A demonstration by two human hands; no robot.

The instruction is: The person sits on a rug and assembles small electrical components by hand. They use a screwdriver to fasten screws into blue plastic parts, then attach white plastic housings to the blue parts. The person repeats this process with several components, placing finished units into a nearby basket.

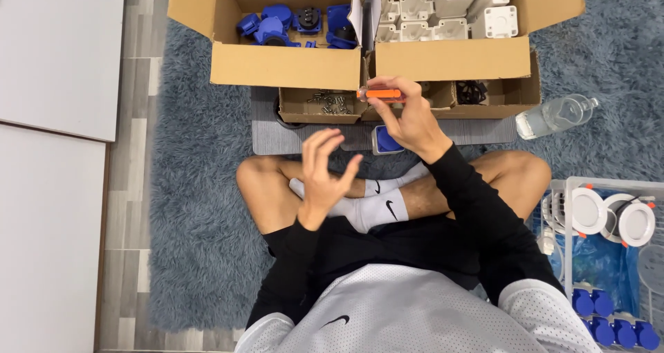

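Right hand [408, 114]: gripping orange screwdriver [380, 94] over small screw tray [325, 107], just in front of the big cardboard box [283, 66].
Left hand [321, 177]: hovering open, empty, above crossed legs.
Blue-and-white part [384, 140]: sitting on grey mat [277, 135], under the right wrist.
Technique: keeping driver level, picking one screw at a time.

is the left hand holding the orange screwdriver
No, the right hand grips the orange screwdriver; the left hand is empty, fingers spread.
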